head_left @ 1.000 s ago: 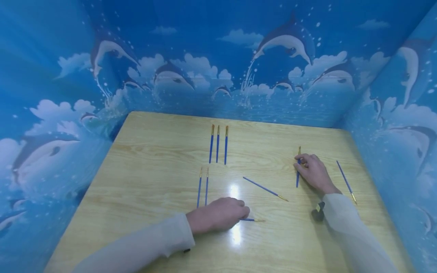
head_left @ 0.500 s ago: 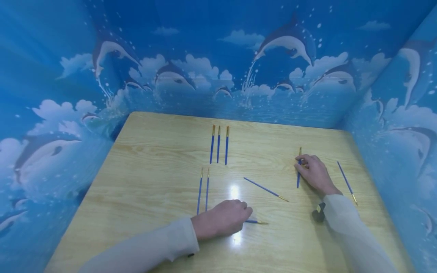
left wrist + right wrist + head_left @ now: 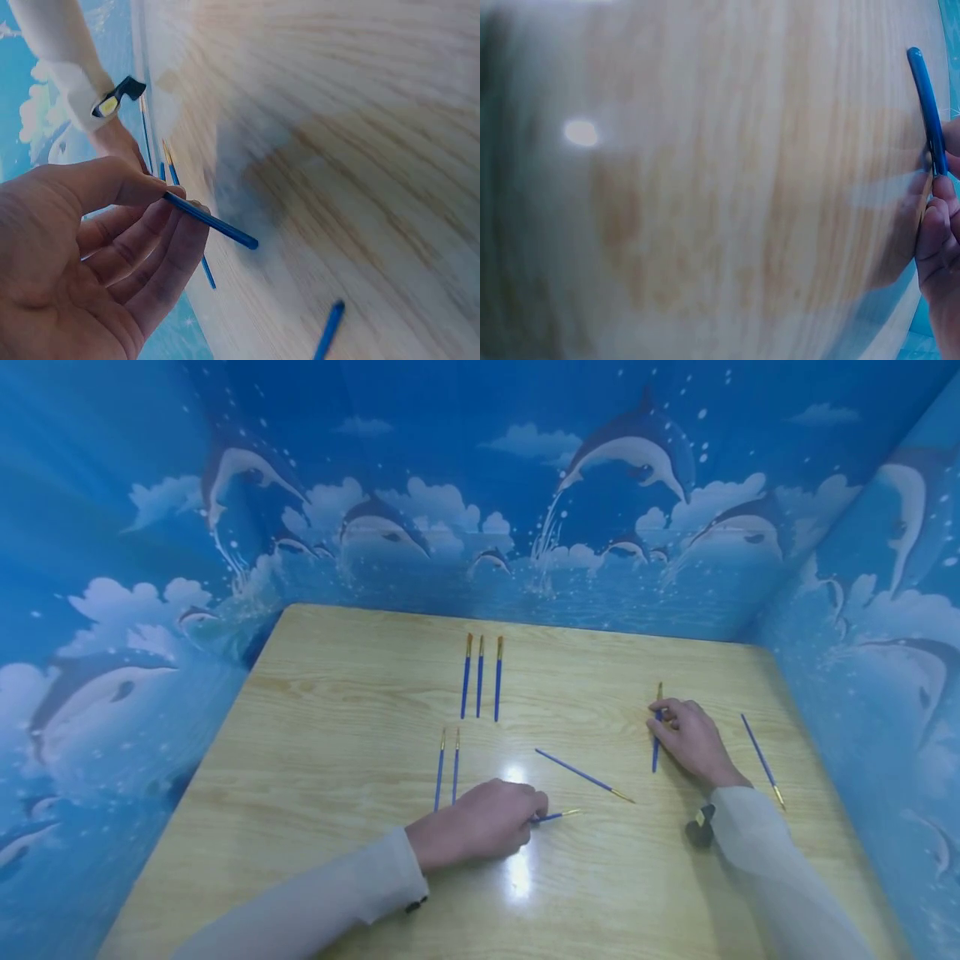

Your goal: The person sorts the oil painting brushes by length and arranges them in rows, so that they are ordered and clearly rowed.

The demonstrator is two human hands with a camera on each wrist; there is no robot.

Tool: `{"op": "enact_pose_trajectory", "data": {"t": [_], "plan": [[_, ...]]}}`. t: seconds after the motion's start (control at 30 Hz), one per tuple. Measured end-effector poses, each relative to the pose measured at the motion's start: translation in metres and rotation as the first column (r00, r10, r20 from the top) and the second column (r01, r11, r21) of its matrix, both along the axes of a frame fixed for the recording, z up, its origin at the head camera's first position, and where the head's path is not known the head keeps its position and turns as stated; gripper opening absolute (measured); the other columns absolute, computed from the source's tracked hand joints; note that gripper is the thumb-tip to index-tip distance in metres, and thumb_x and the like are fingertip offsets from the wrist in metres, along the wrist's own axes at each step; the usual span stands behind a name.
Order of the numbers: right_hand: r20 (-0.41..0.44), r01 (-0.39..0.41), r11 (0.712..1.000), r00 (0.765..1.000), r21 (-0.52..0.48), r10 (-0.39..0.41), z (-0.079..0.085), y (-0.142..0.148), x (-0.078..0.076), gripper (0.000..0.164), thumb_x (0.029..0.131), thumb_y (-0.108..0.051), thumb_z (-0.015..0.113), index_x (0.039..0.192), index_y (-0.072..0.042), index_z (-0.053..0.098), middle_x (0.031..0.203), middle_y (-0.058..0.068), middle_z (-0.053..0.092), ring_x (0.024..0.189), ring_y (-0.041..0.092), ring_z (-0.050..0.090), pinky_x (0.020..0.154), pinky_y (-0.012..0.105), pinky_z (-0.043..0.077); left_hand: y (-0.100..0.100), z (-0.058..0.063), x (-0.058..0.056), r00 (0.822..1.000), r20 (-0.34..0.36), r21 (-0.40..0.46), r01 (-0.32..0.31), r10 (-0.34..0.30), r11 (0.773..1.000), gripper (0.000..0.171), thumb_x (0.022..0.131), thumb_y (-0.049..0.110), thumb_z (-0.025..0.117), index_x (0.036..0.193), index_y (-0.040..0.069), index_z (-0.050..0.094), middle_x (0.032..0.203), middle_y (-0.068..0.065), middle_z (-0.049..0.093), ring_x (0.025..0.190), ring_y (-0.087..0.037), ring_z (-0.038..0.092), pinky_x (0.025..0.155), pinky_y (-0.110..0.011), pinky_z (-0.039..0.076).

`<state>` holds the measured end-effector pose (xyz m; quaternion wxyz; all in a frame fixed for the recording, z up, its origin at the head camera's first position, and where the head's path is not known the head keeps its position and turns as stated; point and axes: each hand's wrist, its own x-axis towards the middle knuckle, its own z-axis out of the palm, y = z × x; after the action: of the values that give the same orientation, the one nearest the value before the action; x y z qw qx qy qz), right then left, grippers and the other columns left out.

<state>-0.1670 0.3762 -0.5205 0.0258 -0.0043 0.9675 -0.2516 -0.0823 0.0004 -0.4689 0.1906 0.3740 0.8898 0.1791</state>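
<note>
My left hand pinches a thin blue-handled paintbrush between thumb and fingers, its bristle end pointing right. In the left wrist view the handle's rounded end sticks out past the fingertips, above the wood surface. On the right side of the table, my right hand holds another blue paintbrush by thumb and fingers, bristles toward the far edge. Its handle shows at the right border of the right wrist view. Two slim paintbrushes lie side by side just beyond my left wrist, their lower ends hidden.
Three paintbrushes lie in a row near the back of the wooden table. One loose paintbrush lies slanted between the hands, another near the right edge. Dolphin-print walls stand around the table.
My left hand shifted slightly right, then back left and away from me, with its paintbrush; the bristle end now angles more toward the far side. The right hand has stayed in place.
</note>
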Motion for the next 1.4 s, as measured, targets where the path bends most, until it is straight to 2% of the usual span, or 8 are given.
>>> {"op": "enact_pose_trajectory", "data": {"t": [0.07,0.17,0.23,0.4,0.6,0.87,1.1,1.4], "plan": [[0.000,0.000,1.000,1.000,-0.001,0.000,0.000,0.000,0.000,0.041,0.110,-0.024,0.062,0.143,0.001,0.061,0.131,0.030,0.060,0.118,0.048,0.062,0.102,0.067,0.053,-0.003,0.001,-0.002,0.997,0.050,0.026,-0.055,0.053,0.998,0.030,0.101,0.010,0.071,0.128,0.024,0.072,0.104,0.008,0.074,0.081,-0.004,0.062,0.070,-0.019,0.054],[-0.001,-0.002,1.000,1.000,-0.001,0.002,0.000,0.001,0.001,0.041,0.111,-0.024,0.062,0.143,0.001,0.061,0.131,0.029,0.060,0.118,0.048,0.062,0.102,0.067,0.053,-0.007,-0.001,-0.006,0.992,0.076,0.051,-0.102,0.098,0.994,0.038,0.103,0.009,0.070,0.136,0.027,0.068,0.111,0.005,0.076,0.083,-0.005,0.062,0.068,-0.020,0.054],[-0.003,-0.004,1.000,1.000,0.000,0.004,-0.001,0.002,0.001,0.041,0.111,-0.025,0.061,0.143,0.001,0.061,0.130,0.029,0.060,0.118,0.047,0.062,0.102,0.067,0.053,-0.010,-0.003,-0.007,0.991,0.077,0.065,-0.116,0.111,0.991,0.036,0.105,0.010,0.069,0.136,0.028,0.068,0.114,0.005,0.076,0.087,-0.006,0.065,0.071,-0.020,0.055],[-0.004,-0.005,1.000,1.000,-0.001,0.005,-0.001,0.002,0.001,0.041,0.111,-0.025,0.062,0.143,0.001,0.061,0.130,0.029,0.060,0.118,0.047,0.063,0.102,0.066,0.053,-0.017,-0.004,-0.010,0.989,0.047,0.092,-0.147,0.144,0.985,0.028,0.107,0.014,0.067,0.131,0.026,0.072,0.119,0.006,0.077,0.104,-0.008,0.071,0.088,-0.025,0.060],[-0.004,0.001,1.000,1.000,0.004,-0.001,-0.001,0.001,0.001,0.041,0.110,-0.025,0.062,0.143,0.000,0.061,0.130,0.029,0.060,0.119,0.047,0.062,0.103,0.067,0.053,-0.024,-0.004,-0.016,0.974,0.082,0.111,-0.217,0.209,0.970,0.029,0.104,0.009,0.069,0.129,0.023,0.075,0.116,0.003,0.077,0.104,-0.011,0.070,0.088,-0.027,0.060],[-0.003,-0.003,1.000,1.000,0.007,0.003,0.000,0.001,0.001,0.041,0.111,-0.024,0.061,0.143,0.000,0.061,0.130,0.029,0.060,0.118,0.048,0.063,0.102,0.067,0.053,-0.033,-0.005,-0.022,0.952,0.089,0.090,-0.299,0.291,0.950,0.025,0.103,0.018,0.073,0.128,0.019,0.074,0.114,0.001,0.075,0.103,-0.015,0.070,0.089,-0.031,0.060],[-0.002,-0.003,1.000,1.000,0.000,0.003,0.000,0.001,0.001,0.041,0.110,-0.024,0.061,0.143,0.000,0.061,0.131,0.029,0.060,0.118,0.048,0.063,0.102,0.067,0.053,-0.045,-0.010,-0.023,0.941,0.032,0.096,-0.339,0.337,0.936,0.027,0.102,0.017,0.073,0.129,0.017,0.073,0.116,0.000,0.075,0.106,-0.017,0.071,0.093,-0.036,0.061],[-0.008,-0.003,1.000,1.000,-0.003,0.003,-0.001,0.001,0.001,0.041,0.111,-0.025,0.061,0.143,0.001,0.061,0.130,0.029,0.060,0.117,0.049,0.064,0.102,0.067,0.053,-0.055,-0.013,-0.025,0.912,0.031,0.083,-0.410,0.409,0.908,0.031,0.099,0.016,0.076,0.129,0.015,0.071,0.113,-0.001,0.075,0.099,-0.018,0.071,0.085,-0.034,0.062]]}}
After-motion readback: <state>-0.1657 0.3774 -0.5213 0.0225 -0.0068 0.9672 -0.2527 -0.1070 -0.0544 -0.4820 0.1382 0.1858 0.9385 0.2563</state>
